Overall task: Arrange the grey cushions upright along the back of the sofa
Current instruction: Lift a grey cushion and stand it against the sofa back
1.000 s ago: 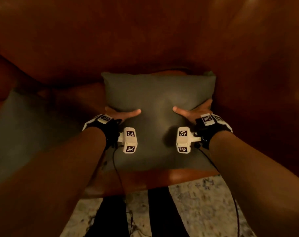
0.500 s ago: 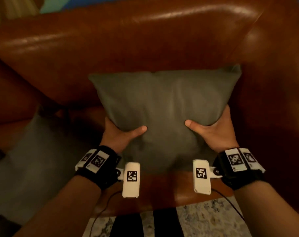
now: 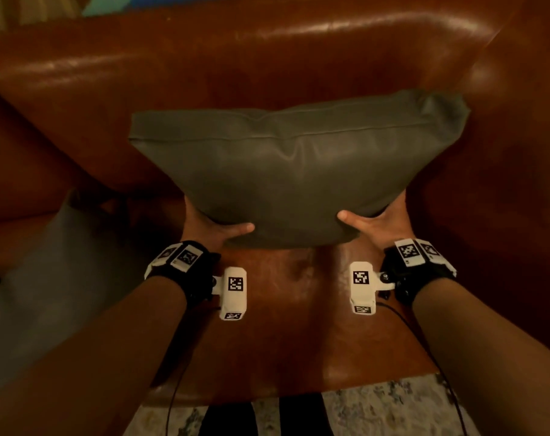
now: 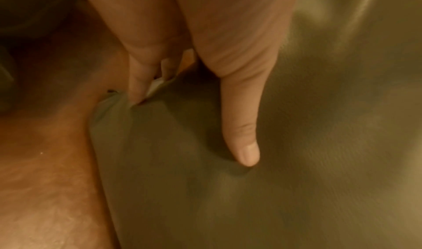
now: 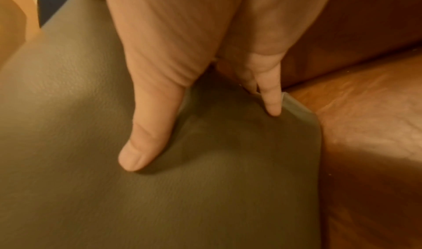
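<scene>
A grey cushion (image 3: 292, 171) is held up over the brown leather sofa seat (image 3: 299, 325), near the sofa back (image 3: 236, 64), its top edge toward the backrest. My left hand (image 3: 210, 226) grips its lower left corner, thumb on the front face and fingers behind. My right hand (image 3: 374, 220) grips the lower right corner the same way. In the left wrist view the thumb (image 4: 242, 126) presses the grey cushion (image 4: 297, 162). The right wrist view shows the thumb (image 5: 146, 141) on the cushion (image 5: 114, 198) beside the sofa (image 5: 365, 126). The fingers behind are mostly hidden.
A second grey cushion (image 3: 47, 294) lies flat on the seat at the left, blurred. The sofa's right armrest (image 3: 503, 152) rises close beside the held cushion. A patterned rug (image 3: 377, 407) and my dark trouser legs (image 3: 299, 416) show below the seat's front edge.
Both hands have lifted the cushion off the seat and tipped its top toward the backrest. My view has come closer and tilted up, so more of the sofa back shows.
</scene>
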`<control>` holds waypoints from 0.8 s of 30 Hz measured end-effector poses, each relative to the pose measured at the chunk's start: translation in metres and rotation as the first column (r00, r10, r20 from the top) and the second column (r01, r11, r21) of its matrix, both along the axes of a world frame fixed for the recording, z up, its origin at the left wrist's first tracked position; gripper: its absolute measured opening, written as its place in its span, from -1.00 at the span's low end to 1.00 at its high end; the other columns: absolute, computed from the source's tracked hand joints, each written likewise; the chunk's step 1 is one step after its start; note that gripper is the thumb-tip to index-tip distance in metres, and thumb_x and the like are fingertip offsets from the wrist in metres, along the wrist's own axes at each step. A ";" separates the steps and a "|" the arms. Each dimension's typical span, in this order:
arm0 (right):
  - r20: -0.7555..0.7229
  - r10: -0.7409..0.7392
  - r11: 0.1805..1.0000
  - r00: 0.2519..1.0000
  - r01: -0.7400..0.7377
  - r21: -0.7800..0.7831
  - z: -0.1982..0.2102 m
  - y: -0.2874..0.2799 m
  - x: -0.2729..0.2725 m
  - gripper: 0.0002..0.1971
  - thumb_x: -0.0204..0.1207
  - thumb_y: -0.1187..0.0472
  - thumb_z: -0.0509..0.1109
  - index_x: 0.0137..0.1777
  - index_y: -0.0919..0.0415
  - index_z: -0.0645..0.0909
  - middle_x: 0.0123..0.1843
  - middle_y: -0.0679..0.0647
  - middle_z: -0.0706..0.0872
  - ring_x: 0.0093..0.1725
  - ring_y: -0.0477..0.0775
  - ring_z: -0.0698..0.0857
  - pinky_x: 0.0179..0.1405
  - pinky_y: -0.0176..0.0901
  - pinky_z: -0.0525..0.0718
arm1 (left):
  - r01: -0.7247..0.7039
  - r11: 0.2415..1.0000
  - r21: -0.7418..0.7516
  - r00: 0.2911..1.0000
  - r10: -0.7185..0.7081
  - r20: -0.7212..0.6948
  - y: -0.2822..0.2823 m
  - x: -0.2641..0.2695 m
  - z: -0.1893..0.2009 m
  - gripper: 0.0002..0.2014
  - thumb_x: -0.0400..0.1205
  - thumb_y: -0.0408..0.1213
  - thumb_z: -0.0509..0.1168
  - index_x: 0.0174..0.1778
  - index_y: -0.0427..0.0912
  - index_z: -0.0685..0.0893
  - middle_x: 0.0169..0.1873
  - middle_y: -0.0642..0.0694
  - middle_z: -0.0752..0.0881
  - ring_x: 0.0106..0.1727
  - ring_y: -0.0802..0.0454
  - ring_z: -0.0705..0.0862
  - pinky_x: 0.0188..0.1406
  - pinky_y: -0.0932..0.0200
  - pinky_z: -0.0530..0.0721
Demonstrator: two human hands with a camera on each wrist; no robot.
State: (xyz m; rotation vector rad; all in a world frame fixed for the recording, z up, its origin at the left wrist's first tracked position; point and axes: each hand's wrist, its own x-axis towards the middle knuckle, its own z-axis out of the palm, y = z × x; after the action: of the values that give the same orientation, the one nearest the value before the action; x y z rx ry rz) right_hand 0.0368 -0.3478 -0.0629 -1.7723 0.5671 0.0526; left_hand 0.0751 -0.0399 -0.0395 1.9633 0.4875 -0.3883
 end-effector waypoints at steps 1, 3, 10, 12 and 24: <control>0.002 0.006 1.000 1.000 -0.006 0.011 0.002 0.001 -0.001 0.10 0.20 0.36 0.81 0.69 0.24 0.26 0.51 0.05 0.62 0.42 -0.08 0.65 0.15 -0.75 0.56 | -0.008 1.000 -0.007 1.000 0.008 0.010 0.001 -0.003 0.000 0.20 0.19 -0.49 0.75 0.70 -0.19 0.20 0.42 0.11 0.43 0.46 0.18 0.44 0.36 0.45 0.42; -0.004 0.011 1.000 1.000 -0.011 0.026 0.003 0.006 -0.004 0.03 0.22 0.39 0.79 0.66 0.25 0.32 0.46 0.04 0.65 0.28 -0.34 0.69 0.15 -0.70 0.60 | -0.034 0.999 -0.015 0.999 0.034 0.034 0.007 -0.012 0.002 0.13 0.17 -0.49 0.76 0.65 -0.25 0.32 0.47 -0.02 0.55 0.46 0.08 0.55 0.29 0.49 0.53; 0.010 0.010 0.994 1.000 -0.011 0.111 0.002 0.027 0.013 0.08 0.19 0.47 0.77 0.67 0.22 0.26 0.29 -0.17 0.67 0.13 -0.58 0.69 0.25 -0.51 0.67 | -0.063 0.997 -0.045 0.998 0.062 -0.026 0.019 0.001 -0.006 0.43 -0.18 0.07 0.83 0.64 -0.18 0.32 0.54 -0.17 0.58 0.53 -0.10 0.60 0.55 -0.18 0.57; 0.028 0.006 0.991 1.000 -0.009 0.132 -0.003 0.024 0.028 0.18 0.12 0.41 0.82 0.69 0.16 0.19 0.33 -0.14 0.66 0.17 -0.56 0.70 0.26 -0.42 0.72 | -0.105 0.987 -0.124 0.994 0.102 -0.030 0.027 0.018 -0.031 0.56 -0.35 0.16 0.80 0.65 -0.01 0.26 0.52 -0.11 0.59 0.50 -0.11 0.63 0.48 -0.32 0.62; -0.095 -0.045 0.970 0.994 0.066 0.232 -0.004 0.030 0.028 0.12 0.16 0.38 0.78 0.65 -0.16 0.25 0.43 -0.01 0.73 0.34 0.04 0.80 0.22 0.39 0.81 | -0.058 0.997 -0.057 0.991 0.051 -0.123 0.027 0.026 -0.015 0.62 -0.27 0.05 0.83 0.73 0.08 0.07 0.64 -0.05 0.43 0.61 -0.07 0.48 0.61 -0.26 0.49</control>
State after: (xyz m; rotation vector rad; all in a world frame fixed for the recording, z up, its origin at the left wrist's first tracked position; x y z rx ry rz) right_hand 0.0646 -0.3179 -0.0666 -1.5283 0.6481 0.1547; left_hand 0.1010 -0.0133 -0.0545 1.8708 0.5994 -0.4846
